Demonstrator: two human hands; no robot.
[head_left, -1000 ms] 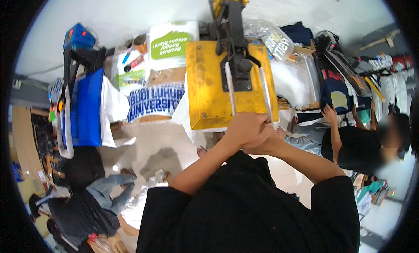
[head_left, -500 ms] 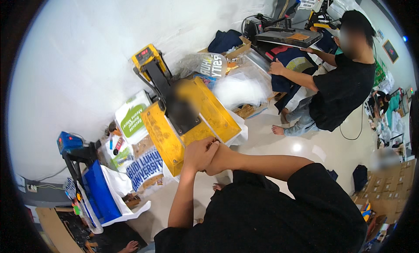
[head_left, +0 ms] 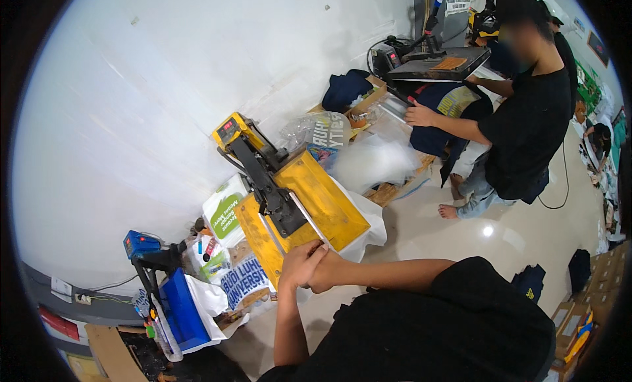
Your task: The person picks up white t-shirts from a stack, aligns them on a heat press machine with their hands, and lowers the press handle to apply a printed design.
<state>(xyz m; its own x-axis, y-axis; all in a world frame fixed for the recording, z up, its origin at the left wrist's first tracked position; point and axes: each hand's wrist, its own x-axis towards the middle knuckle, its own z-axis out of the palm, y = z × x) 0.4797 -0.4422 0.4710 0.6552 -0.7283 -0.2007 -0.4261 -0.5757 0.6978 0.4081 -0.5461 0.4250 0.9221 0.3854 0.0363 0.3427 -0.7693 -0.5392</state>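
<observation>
White wall (head_left: pixel 164 85) fills the upper left, and glossy pale floor (head_left: pixel 408 257) spreads out at right. Three heat presses are in view: one yellow heat press (head_left: pixel 339 214) straight before me, one blue heat press (head_left: pixel 181 309) to its left and one black heat press (head_left: pixel 441 62) farther off to the right. My two hands, the left hand (head_left: pixel 296 267) and the right hand (head_left: pixel 326 270), are together at the front edge of the yellow one, by the ends of its two pale handle bars (head_left: pixel 309 219); whether my fingers close round the handle I cannot tell. One white sheet (head_left: pixel 372 217) sticks out from beneath its yellow plate. To its left I see one blue-lettered sheet (head_left: pixel 243 283) and one white packet (head_left: pixel 227 211) with a green patch; to its right, a heap of translucent sheets (head_left: pixel 372 161), too blurred to count, and one clear bag (head_left: pixel 329 132) with white lettering. The nearest co-worker (head_left: pixel 526 132) has both hands at the black press, where one navy garment (head_left: pixel 459 102) lies. Two dark garments (head_left: pixel 528 282) rest on the floor.
</observation>
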